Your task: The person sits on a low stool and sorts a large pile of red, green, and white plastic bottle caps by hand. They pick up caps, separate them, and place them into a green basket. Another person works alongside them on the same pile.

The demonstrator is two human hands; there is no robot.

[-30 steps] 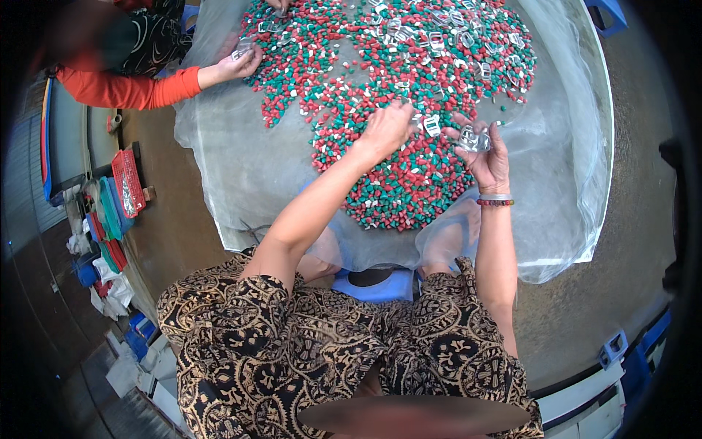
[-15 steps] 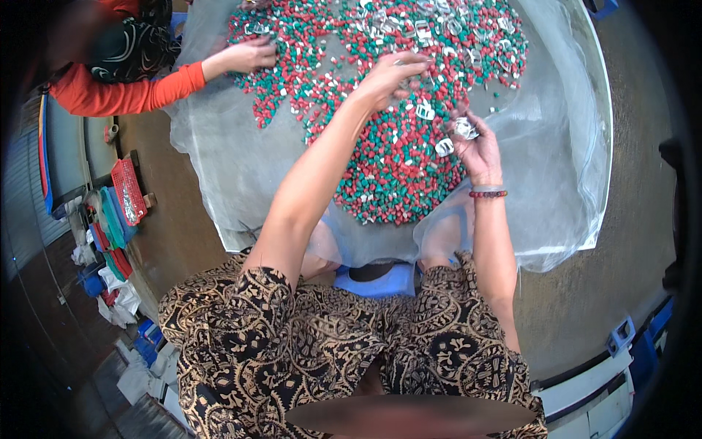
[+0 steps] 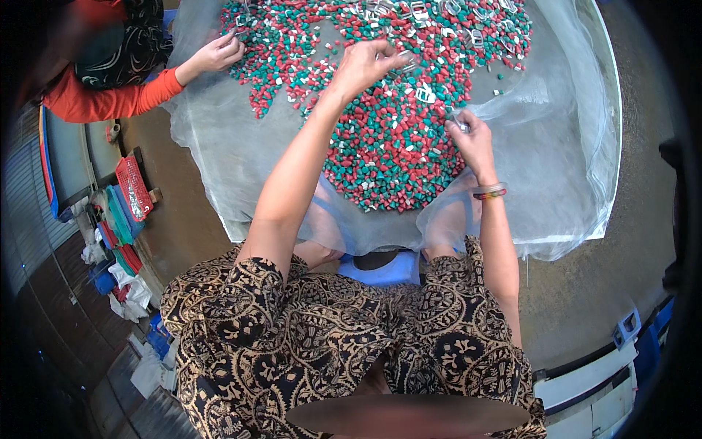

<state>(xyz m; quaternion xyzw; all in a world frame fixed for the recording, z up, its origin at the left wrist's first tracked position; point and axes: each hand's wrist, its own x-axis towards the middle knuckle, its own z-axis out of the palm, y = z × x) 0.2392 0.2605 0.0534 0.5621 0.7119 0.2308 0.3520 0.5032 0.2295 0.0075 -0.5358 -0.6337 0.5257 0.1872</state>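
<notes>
A broad heap of small red, green and white chips (image 3: 395, 154) lies on a translucent mesh sheet, with silver metal buckles scattered through it. My left hand (image 3: 364, 67) is over the heap's middle, its fingers closed on a silver buckle (image 3: 407, 61). Just below and to its right, another buckle (image 3: 425, 96) rests on the chips. At the heap's right edge my right hand (image 3: 475, 143) is closed around shiny metal, apparently buckles (image 3: 461, 126), mostly hidden by the fingers. More buckles (image 3: 476, 38) lie at the far right of the heap.
A co-worker's hand (image 3: 219, 54) in an orange sleeve (image 3: 150, 96) pinches something small at the heap's left edge. The mesh sheet (image 3: 556, 183) drapes over the table's near side. A blue plastic stool (image 3: 380, 269) stands below it. A red basket (image 3: 131, 189) is at the left.
My left hand has moved left and slightly away from me, a buckle now showing in its fingers. My right hand has turned and closed; the buckle beside it no longer shows. The co-worker's hand shifted left.
</notes>
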